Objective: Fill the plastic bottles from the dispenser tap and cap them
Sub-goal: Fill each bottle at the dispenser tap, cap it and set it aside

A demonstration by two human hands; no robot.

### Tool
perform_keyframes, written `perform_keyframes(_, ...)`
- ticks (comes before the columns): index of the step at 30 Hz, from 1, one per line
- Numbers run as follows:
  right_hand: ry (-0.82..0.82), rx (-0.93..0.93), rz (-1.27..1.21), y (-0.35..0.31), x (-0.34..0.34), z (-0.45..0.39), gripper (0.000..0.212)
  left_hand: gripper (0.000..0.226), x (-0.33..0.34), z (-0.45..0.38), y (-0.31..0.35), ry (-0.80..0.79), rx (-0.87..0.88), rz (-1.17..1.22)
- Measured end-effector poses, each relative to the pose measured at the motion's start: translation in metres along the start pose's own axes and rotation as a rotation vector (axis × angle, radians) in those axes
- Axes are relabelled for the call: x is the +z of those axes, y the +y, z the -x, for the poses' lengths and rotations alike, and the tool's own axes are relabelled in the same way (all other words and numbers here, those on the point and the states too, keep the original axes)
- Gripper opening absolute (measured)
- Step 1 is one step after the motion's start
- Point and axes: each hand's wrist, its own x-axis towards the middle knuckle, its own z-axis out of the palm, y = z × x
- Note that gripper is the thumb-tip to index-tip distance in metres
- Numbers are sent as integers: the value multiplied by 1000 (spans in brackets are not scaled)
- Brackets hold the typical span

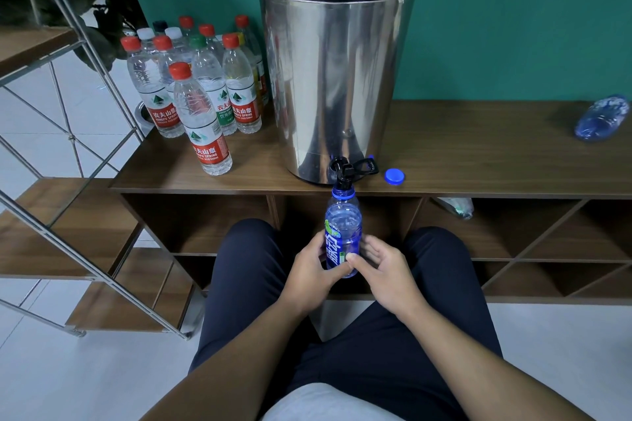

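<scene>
steel dispenser (337, 79) sits at front edge of wood shelf top (478, 147), tap (342, 167) overhanging lip.
blue bottle (343, 236) upright, uncapped, mouth right under tap, w/ left hand (309, 270) and right hand (383, 267) both wrapped round lower body.
keep neck centred, bottle plumb, grip low so it won't squash.
blue cap (394, 176) just right of tap.
capped bottles (201, 96) crowd left; room right, crushed bottle (602, 118) far off.

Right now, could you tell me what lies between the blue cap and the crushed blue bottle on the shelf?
Nothing: the head view shows bare wooden shelf top between the blue cap and the crushed blue bottle.
</scene>
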Motion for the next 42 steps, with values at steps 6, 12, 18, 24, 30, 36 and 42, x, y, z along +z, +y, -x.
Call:
perform_keyframes(6,1,3,5,1,0,0,41,56,0,0,-1,-2,-7,-1)
perform_keyframes(12,4,11,12,2,-1,0,42,57,0,0,-1,-8,-1,-4)
perform_keyframes(18,7,6,24,3,-1,-1,41,54,0,-1,-2,-7,3,-11)
perform_keyframes(24,12,9,16,2,0,0,41,53,1,-1,-1,-7,13,-17)
perform_keyframes(30,16,10,21,1,0,0,42,54,1,0,-1,-15,14,-32)
perform_keyframes(36,16,-1,32,0,1,0,40,56,1,0,-3,-21,7,-30)
perform_keyframes(42,5,-4,43,-1,1,0,38,58,2,-1,-4,-4,6,-8)
